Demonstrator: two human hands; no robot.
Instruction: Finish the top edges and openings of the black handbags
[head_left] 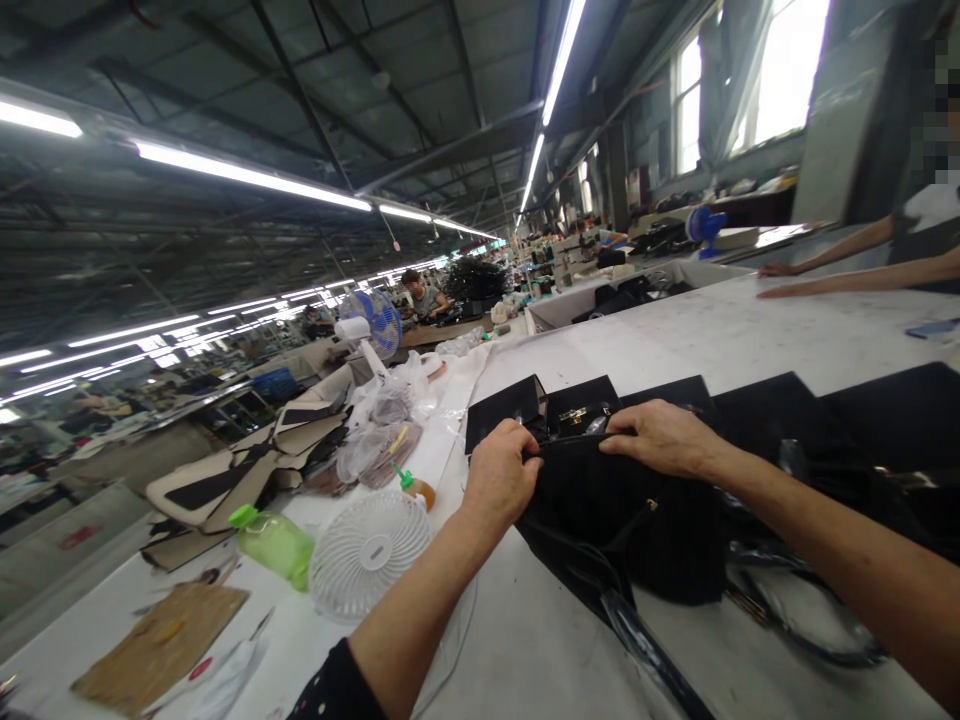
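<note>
A black handbag (622, 520) lies tilted on the white table in front of me, its upper edge towards the far side. My left hand (501, 468) pinches the left part of that edge, thumb and fingers closed together. Farther right along the same edge, my right hand (660, 436) grips the bag with bent fingers. Between the hands, gold-coloured hardware (574, 415) shows on a black flap just beyond the edge. A dark, plastic-wrapped handle (652, 650) hangs towards me from the bag. What lies inside the bag is hidden.
Several more black bags (892, 410) line the table (555, 660) to the right. On the left are a white fan (375, 552), a green bottle (276, 545), a small amber bottle (416, 488), a brown board (161, 645) and stacked cut panels (217, 490). Another person's hands (787, 282) rest across the table.
</note>
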